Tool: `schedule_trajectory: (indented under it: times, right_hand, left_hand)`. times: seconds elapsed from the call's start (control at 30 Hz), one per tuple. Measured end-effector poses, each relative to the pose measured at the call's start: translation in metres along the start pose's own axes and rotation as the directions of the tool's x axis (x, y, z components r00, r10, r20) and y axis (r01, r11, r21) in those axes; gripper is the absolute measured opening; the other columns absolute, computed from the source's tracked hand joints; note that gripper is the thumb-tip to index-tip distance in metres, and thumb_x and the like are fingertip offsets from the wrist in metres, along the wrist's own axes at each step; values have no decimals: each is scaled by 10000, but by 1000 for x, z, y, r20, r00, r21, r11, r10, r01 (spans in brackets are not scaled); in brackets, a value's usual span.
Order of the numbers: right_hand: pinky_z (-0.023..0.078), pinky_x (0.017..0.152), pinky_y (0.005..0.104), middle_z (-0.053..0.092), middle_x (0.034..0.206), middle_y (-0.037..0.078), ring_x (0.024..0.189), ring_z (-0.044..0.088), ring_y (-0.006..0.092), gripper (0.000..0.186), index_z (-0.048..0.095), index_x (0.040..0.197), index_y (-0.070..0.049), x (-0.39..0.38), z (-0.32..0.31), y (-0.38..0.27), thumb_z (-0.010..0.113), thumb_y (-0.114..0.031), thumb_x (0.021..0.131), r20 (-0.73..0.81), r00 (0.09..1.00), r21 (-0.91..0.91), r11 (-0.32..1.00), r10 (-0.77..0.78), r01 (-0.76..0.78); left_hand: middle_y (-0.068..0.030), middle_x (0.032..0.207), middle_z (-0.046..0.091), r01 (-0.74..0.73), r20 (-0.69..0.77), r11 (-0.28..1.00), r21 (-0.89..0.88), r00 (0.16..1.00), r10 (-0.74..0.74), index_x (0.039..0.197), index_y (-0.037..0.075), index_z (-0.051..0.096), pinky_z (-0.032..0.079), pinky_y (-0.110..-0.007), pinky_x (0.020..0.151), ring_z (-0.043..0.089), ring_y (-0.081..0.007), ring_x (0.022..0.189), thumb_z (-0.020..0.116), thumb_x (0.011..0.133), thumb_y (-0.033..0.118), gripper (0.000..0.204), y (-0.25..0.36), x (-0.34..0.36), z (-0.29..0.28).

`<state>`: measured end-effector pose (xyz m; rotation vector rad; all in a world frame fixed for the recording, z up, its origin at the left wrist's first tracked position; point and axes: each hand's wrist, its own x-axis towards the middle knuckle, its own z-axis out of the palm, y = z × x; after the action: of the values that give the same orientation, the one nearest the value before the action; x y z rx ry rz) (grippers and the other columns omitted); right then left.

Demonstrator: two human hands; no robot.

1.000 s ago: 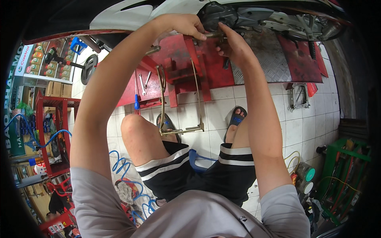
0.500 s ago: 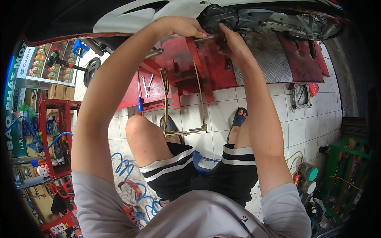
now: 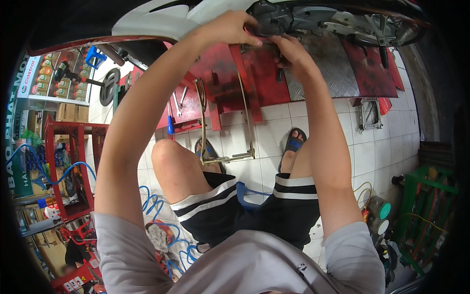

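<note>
My left hand (image 3: 237,30) is at the dark engine casing (image 3: 269,17) under a white scooter body (image 3: 166,19), fingers curled and thumb by a short metal rod (image 3: 255,48); what it grips is partly hidden. My right hand (image 3: 290,51) is closed around the rod's right end, with fingertips just below the casing. Below them stand a red frame (image 3: 249,88) on the red platform (image 3: 274,90) and a bent brass-coloured metal stand (image 3: 227,158). Two wrenches (image 3: 178,103) and a blue-handled screwdriver (image 3: 170,125) lie left of the stand.
My knees and sandalled feet are below. A red trolley (image 3: 63,206) and shelves of bottles (image 3: 51,76) are at left, with a coiled blue hose (image 3: 156,206). A green rack (image 3: 421,215) is at lower right, a small metal frame (image 3: 369,112) on the tiles.
My left hand has risen and shifted right, its fingers now higher against the casing. My right hand has dropped slightly, its fingertips lower on the rod than before.
</note>
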<state>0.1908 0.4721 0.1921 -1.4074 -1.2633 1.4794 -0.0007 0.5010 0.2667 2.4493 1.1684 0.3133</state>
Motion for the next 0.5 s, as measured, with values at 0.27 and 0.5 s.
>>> schedule_trajectory:
  times: [0.27,0.5]
  right_hand:
    - [528,832,349,701,882,181,902,679,309,442,687,959,-15,-7,1,38,730,-215,567,68,996,-851,518,-57,88]
    - [534,814,401,683,901,201,892,672,329,297,697,976,-88,-1,24,130,564,-133,714,299,942,-874,352,-153,334]
  left_hand:
    - [-80,930,674,-72,-293,959,-274,956,-12,1096,14,661,492,-259,765,633,-142,897,693,838,189,314,57,-133,10]
    - [-57,813,670,114,-442,647,-754,640,-629,1043,-19,670,461,-216,666,601,-83,750,623,901,146,223,-45,-211,29]
